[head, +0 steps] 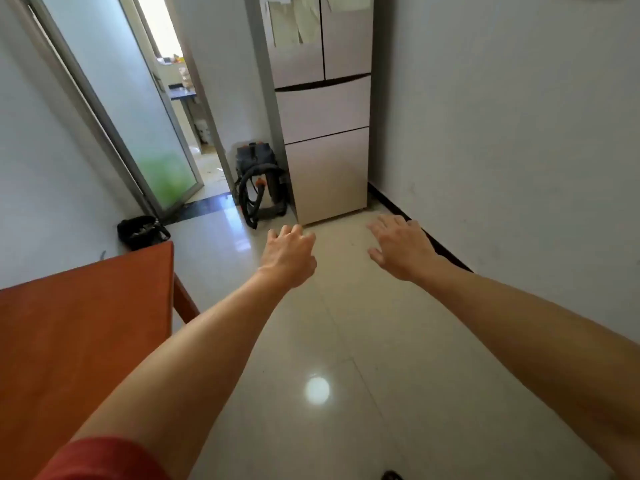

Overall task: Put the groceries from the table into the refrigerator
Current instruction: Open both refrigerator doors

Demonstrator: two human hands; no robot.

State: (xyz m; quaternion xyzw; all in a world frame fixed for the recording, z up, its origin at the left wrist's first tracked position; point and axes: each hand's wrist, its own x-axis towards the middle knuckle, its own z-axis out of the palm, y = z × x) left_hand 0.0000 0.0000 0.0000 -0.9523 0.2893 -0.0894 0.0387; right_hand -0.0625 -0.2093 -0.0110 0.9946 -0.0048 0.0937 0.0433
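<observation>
**Spotter A:** Your left hand [289, 256] is stretched out ahead of you, back upward. Its fingers are loosely curled and it holds nothing.

**Spotter B:** Your right hand [401, 249] is level with it, off to its right and well apart. Its fingers are spread and relaxed, and it grasps nothing either. Pale floor tile [346, 306] shows between the two.

**Spotter A:** The refrigerator [325, 109] stands straight beyond your fingertips, in line with the gap between your hands. Its two upper doors and both drawers below are closed (there are papers on the upper left door, too blurred to read). Neither hand touches it.

**Spotter B:** The table [86, 323] lies to the left of your left hand. Its orange-brown corner is about level with your wrist, and the top runs back alongside your left forearm.

**Spotter A:** Ahead and left of your left hand, a vacuum cleaner [259, 181] with a coiled hose sits against the refrigerator's left side. Farther left, beyond the table corner, a black bag [142, 232] rests on the floor by the wall.

**Spotter B:** Past that bag a frosted glass door [145, 116] stands ajar. A white wall [502, 133] runs along the right of your right hand. A red sleeve [104, 459] covers your left upper arm.
</observation>
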